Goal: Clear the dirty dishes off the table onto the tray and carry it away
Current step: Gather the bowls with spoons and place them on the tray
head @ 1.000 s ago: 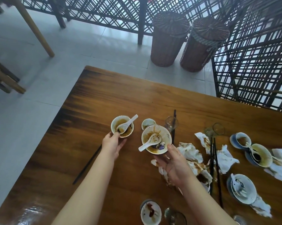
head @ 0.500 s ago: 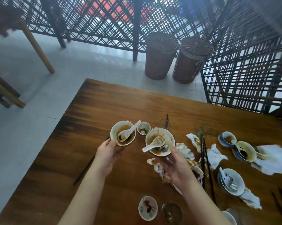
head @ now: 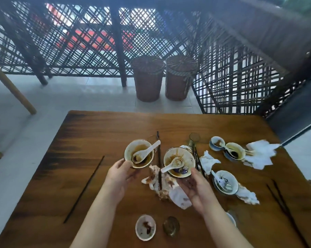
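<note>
Clearing zone, wooden table (head: 101,133): we're looking down on it, with the dirty dishes bunched toward the near right. No tray anywhere in view, so we can't say where this lot lands.
Left hand (head: 119,176): curled round the near side of the left soup bowl (head: 139,153), thumb up at the rim, fingers tucked underneath.
Right hand (head: 195,188): same deal on the right soup bowl (head: 179,161), thumb by the near rim, fingers cupped below.
Where the bowls are: side by side mid-table, not touching. To us they look lifted just off the wood, the right one over the crumpled napkins (head: 158,187), but we can't swear to the gap.
Handling: ceramic by the look of it, so stiff and chippable. They're smeared with brown sauce inside, so we reckon the rims are greasy. Best bet is to carry the weight from underneath, use the thumb only as a clamp, and keep them level.
Spoons: the left spoon (head: 147,152) and right spoon (head: 172,163) lie loose in the bowls with their handles poking over the rims. Tip a bowl and they'll probably slide out.
Left to grab: blue-rimmed bowls (head: 226,181), a sauce dish (head: 145,227), a lone chopstick (head: 84,188).
</note>
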### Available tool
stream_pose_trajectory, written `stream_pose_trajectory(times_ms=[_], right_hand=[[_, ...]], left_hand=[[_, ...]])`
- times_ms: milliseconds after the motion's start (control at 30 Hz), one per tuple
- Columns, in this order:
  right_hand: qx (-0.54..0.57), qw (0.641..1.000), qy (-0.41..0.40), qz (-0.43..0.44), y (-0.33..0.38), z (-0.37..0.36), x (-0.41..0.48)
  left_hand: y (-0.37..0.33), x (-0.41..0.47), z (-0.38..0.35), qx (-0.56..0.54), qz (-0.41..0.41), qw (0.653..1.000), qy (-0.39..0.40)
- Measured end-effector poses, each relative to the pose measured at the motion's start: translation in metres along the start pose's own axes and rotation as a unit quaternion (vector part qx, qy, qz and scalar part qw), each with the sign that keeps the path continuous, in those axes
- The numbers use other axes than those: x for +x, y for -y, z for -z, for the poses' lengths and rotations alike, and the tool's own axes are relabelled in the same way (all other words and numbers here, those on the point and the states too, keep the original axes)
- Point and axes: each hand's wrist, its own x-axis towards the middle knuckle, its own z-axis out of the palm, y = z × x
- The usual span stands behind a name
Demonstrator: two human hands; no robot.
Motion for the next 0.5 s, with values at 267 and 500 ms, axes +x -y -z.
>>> stream_pose_trajectory(times_ms=[267, 500], right_hand=[[0.023, 0.999, -0.026, 0.034, 0.041, 0.075, -0.03], [0.037, 0.992, -0.08, 0.09, 0.087, 0.165, -0.087]], left_hand=[[0.026, -0.037, -0.077, 0.023, 0.017, 0.997, 0.076], [0.073, -0.098, -0.161, 0.019, 0.022, 0.994, 0.109]])
